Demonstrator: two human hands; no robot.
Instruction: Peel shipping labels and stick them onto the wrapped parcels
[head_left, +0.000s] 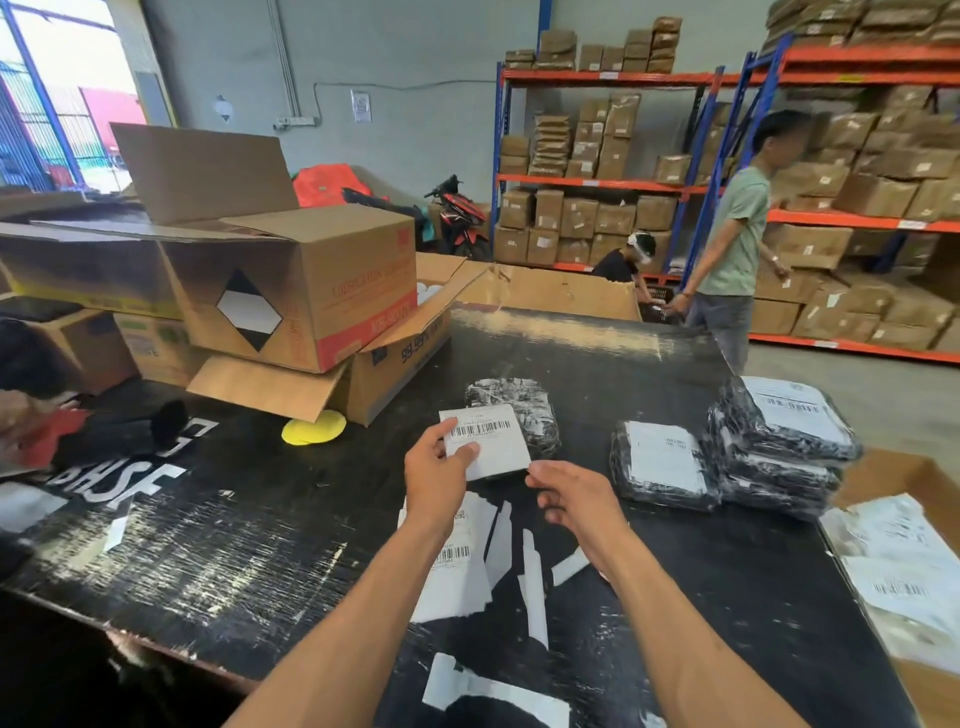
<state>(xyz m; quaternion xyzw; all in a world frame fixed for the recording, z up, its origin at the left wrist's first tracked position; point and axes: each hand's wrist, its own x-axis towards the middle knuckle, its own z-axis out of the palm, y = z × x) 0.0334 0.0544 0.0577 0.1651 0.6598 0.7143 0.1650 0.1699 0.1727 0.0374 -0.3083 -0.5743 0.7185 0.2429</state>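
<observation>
Head view: your left hand (435, 470) pinches the white barcode shipping label (485, 441).
Black plastic-wrapped parcel (524, 410) lies at one o'clock, partly under it; right hand (571, 496), fingers loose, hovers near its corner.

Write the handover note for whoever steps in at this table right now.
Left hand: pinches a shipping label by its left edge, over the unlabelled parcel at table centre.
Right hand: at the label's lower right corner, fingers loosely curled; grip on it cannot be told.
Done: labelled parcels lie stacked to the right.
Supplies: more labels and peeled backing strips lie on the table under the forearms.
Left: stick this label on the centre parcel, press it flat, move the parcel to the stack, then go on with the remaining labels.
</observation>
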